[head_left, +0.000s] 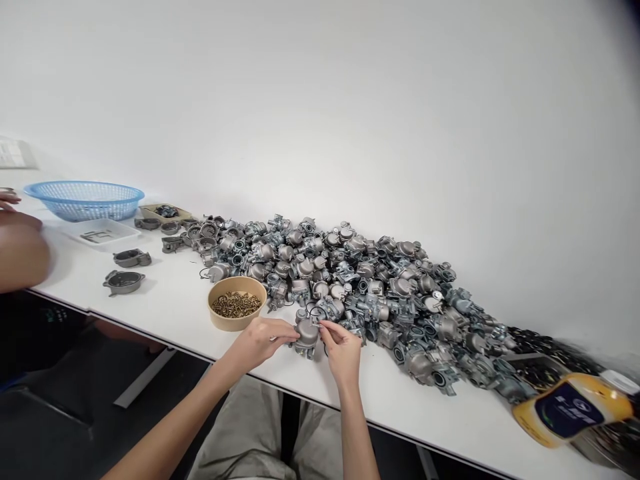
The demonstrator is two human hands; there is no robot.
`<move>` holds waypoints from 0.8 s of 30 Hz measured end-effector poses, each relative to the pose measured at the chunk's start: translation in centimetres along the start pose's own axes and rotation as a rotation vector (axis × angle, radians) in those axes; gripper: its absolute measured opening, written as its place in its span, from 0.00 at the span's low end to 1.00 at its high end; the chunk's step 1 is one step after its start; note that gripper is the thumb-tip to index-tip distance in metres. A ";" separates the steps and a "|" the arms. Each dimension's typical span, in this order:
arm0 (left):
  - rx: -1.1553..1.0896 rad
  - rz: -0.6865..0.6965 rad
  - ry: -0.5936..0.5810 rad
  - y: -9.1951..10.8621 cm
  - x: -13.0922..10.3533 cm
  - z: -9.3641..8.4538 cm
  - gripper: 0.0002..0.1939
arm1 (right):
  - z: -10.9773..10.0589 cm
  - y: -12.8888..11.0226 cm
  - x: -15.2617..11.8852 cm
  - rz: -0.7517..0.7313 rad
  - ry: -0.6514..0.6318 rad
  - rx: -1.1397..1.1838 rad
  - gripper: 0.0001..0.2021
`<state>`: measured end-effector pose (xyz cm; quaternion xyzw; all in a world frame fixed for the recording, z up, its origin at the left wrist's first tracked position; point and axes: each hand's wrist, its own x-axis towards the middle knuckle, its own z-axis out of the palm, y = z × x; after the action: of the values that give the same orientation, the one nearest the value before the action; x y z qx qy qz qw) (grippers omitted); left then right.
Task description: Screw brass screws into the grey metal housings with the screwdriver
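A grey metal carburetor (307,335) sits on the table edge in front of me, its rounded bowl facing up. My left hand (261,345) grips its left side between thumb and fingers. At its right side, my right hand (344,348) is closed in a pinch; whatever is between those fingertips is too small to make out. A thin black hose curves beside the carburetor. Just left of it stands a round cardboard bowl (215,319) with many small brass-coloured parts (237,305) inside.
A large heap of carburetors (345,267) spreads along the wall. Loose metal bowls (125,283), a white tray (131,233) and a blue basket (85,207) lie to the left, near another person's arm (23,250). A yellow bottle (570,410) rests at the right.
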<state>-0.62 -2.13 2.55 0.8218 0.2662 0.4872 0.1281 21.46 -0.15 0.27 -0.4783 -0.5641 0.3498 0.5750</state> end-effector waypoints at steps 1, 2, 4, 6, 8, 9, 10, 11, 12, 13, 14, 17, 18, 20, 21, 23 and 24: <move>-0.004 -0.004 0.001 0.0 0.0 0.0 0.09 | 0.0 0.0 0.0 -0.006 -0.001 -0.003 0.15; -0.007 -0.013 0.003 0.0 -0.1 0.1 0.09 | 0.0 0.0 -0.1 -0.013 -0.002 -0.008 0.15; -0.004 -0.050 -0.004 0.0 -0.1 0.1 0.09 | 0.0 0.0 -0.1 -0.026 -0.004 -0.018 0.15; 0.010 -0.092 -0.016 0.0 -0.2 0.1 0.10 | -0.1 0.1 -0.1 -0.037 -0.004 -0.020 0.16; 0.027 -0.122 -0.024 0.0 -0.2 0.1 0.09 | -0.2 0.4 -0.1 -0.041 0.005 -0.013 0.16; 0.032 -0.130 -0.024 -0.1 -0.2 0.1 0.09 | -0.3 0.5 -0.1 -0.041 0.011 -0.009 0.16; 0.036 -0.138 -0.019 -0.1 -0.2 0.1 0.09 | -0.4 0.6 -0.1 -0.040 0.016 -0.008 0.16; 0.037 -0.147 -0.015 -0.2 -0.2 0.2 0.09 | -0.4 0.7 -0.2 -0.039 0.020 -0.008 0.16; 0.037 -0.159 -0.011 -0.3 -0.3 0.2 0.09 | -0.5 0.7 -0.2 -0.040 0.022 -0.011 0.15; 0.038 -0.174 -0.005 -0.4 -0.3 0.3 0.09 | -0.6 0.7 -0.3 -0.042 0.023 -0.017 0.15; 0.039 -0.192 0.002 -0.4 -0.3 0.3 0.09 | -0.7 0.7 -0.4 -0.047 0.024 -0.024 0.15; 0.039 -0.256 0.027 -0.5 -0.3 0.6 0.08 | -0.8 0.6 -0.8 -0.068 0.024 -0.056 0.14; 0.034 -0.275 0.032 -0.5 -0.3 0.6 0.08 | -0.9 0.6 -0.9 -0.078 0.021 -0.068 0.14; 0.014 -0.303 0.029 -0.5 -0.2 0.7 0.09 | -1.0 0.6 -1.1 -0.104 0.009 -0.090 0.13; 0.003 -0.315 0.025 -0.5 -0.2 0.8 0.09 | -1.1 0.5 -1.2 -0.119 0.002 -0.102 0.13; -0.018 -0.337 0.021 -0.6 -0.2 0.8 0.09 | -1.3 0.3 -1.3 -0.155 -0.010 -0.130 0.11; -0.026 -0.345 0.020 -0.6 -0.3 0.8 0.09 | -1.4 0.1 -1.4 -0.176 -0.016 -0.146 0.11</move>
<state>-0.21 -1.76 1.71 0.7572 0.3983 0.4697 0.2177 22.66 -1.61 -0.10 -0.4648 -0.6325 0.2598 0.5625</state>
